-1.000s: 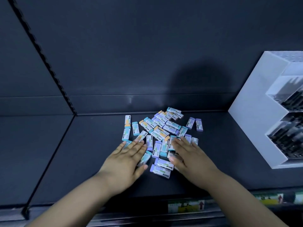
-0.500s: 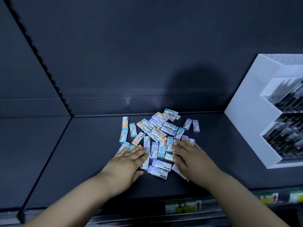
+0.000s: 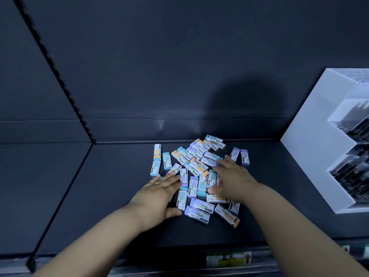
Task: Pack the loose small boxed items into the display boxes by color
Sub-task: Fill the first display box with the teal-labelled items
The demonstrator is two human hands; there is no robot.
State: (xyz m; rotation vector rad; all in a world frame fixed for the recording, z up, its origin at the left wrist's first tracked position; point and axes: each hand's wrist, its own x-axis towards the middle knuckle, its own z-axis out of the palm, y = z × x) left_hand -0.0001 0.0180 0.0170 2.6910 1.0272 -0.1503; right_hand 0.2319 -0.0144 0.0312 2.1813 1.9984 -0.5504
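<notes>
Right hand (image 3: pixel 231 178) has moved deeper into the pile since half a second ago, its fingertips now near the back right of it. That uncovered an orange-ended box (image 3: pixel 227 215) at the front right. Left hand (image 3: pixel 157 196) has barely shifted.

The small boxes (image 3: pixel 196 166) lie loose in one heap on the dark shelf (image 3: pixel 111 196), mid-shelf and toward the back edge. They are white with teal, purple or orange ends, colours mixed, and many overlap. Two purple ones (image 3: pixel 244 156) sit just off the heap's right side. A teal/orange pair (image 3: pixel 156 160) lies end to end on the left.

Left hand is flat, fingers straight and together, resting on the heap's front left edge with the thumb out beside a teal box. It grips nothing.

Right hand is also spread flat over the heap's right half, fingers straight and thumb splayed onto a box. It probably holds nothing, but the underside of the palm is hidden.

White tiered rack (image 3: pixel 311 156) stands on the shelf well to the right, with dark, blurred items in its compartments. Slotted upright (image 3: pixel 60 76) runs down the back panel on the left. Label strip (image 3: pixel 228 258) sits on the shelf's front edge.
</notes>
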